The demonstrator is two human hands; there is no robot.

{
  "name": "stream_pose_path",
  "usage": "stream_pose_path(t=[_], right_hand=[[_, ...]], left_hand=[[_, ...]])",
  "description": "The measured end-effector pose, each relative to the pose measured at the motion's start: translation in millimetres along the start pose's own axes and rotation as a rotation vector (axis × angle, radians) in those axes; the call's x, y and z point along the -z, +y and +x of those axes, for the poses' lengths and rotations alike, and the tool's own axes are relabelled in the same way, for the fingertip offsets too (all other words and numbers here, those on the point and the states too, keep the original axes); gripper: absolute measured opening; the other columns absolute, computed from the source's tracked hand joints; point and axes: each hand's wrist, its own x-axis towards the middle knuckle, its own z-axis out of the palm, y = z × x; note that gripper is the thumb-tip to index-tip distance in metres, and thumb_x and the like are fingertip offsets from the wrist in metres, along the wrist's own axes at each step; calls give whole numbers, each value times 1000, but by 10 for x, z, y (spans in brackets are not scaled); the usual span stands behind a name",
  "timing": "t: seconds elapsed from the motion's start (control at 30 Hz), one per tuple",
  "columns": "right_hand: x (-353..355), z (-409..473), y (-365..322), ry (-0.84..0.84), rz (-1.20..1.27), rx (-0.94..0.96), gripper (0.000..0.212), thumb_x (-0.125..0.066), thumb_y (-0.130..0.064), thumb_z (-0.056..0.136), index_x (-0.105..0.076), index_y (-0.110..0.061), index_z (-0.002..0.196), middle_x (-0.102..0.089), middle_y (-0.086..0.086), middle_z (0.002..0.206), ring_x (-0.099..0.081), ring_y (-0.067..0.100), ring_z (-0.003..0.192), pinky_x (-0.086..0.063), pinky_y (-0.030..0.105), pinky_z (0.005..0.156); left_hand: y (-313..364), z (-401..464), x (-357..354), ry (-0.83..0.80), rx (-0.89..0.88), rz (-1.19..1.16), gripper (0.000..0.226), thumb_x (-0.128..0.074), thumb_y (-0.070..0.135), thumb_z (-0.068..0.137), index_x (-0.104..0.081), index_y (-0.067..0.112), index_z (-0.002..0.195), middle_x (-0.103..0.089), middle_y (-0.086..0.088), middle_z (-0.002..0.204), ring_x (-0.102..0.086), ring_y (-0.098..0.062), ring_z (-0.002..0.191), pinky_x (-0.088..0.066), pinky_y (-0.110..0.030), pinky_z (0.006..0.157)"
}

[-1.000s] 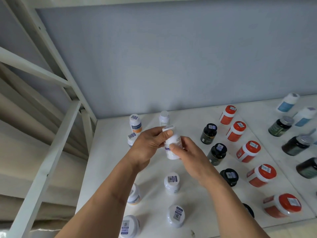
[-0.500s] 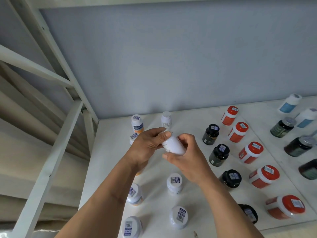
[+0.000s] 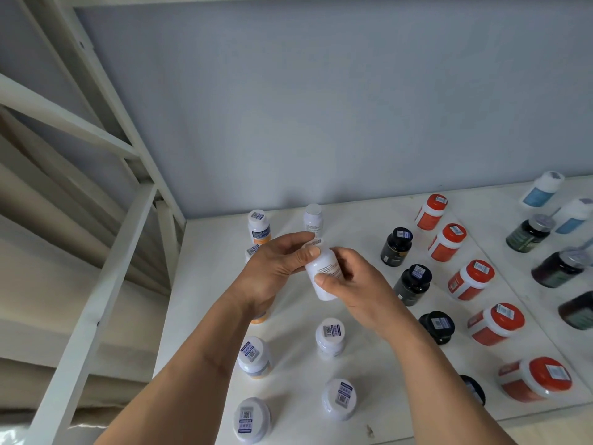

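Bottle [image 3: 322,268], white, tilted, left hand [image 3: 272,277] pinching cap end, right hand [image 3: 362,290] wrapped round body, bare shelf [image 3: 298,319] directly beneath grip, black jars [image 3: 396,247] rightward, wall [image 3: 321,123] behind.

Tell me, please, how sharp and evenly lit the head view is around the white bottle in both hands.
Head view: soft, even light, no hard glare; the white bottle between the left hand and right hand has a clear outline, but its label print is too soft to read; the dark jars at the right edge look smeared; wide-angle distortion slants the shelf frame.
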Motion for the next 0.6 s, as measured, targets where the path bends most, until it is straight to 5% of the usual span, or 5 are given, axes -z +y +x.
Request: stream_pose_path(t=[0.1, 0.17, 0.33, 0.47, 0.6], right_hand=[[-36, 43, 59, 17, 41, -38, 48, -76, -22, 83, -55, -40, 122, -69, -15, 108, -64, 5, 102, -51, 25, 88], [-57, 71, 111, 8, 38, -71, 48, -77, -18, 81, -56, -40, 119, -69, -14, 105, -65, 6, 100, -51, 25, 88], [-159, 143, 321, -4, -7, -131, 52, -77, -16, 79, -55, -34, 123, -66, -16, 107, -62, 7, 101, -49, 28, 92], [-201, 190, 485, -27, -29, -177, 52, -76, -12, 78, -55, -30, 123, -66, -13, 105, -63, 14, 105, -50, 35, 96], [-203, 215, 554, -49, -28, -199, 58, -77, -14, 76, -54, -34, 126, -66, -13, 106, -63, 12, 105, -50, 36, 97]], left_hand=[[10, -27, -9, 80, -50, 181, 40, -72, 39, 83, -66, 19, 117, -74, 5, 107, -68, -15, 105, -49, -24, 99], [-44, -22, -15, 212, -138, 560, 32, -65, 43, 91, -65, 24, 117, -69, 14, 106, -64, -3, 99, -42, -5, 82], [-352, 53, 86, 358, -542, 1344, 26, -66, 31, 92, -70, 16, 112, -70, 1, 110, -67, -25, 93, -48, -30, 67], [-446, 97, 141, 310, -731, 1489, 18, -65, 25, 87, -72, 9, 93, -70, -5, 89, -67, -27, 77, -48, -30, 56], [-444, 135, 108, 288, -702, 1505, 30, -51, 31, 89, -71, 10, 90, -69, -3, 86, -66, -27, 74, -48, -30, 55]])
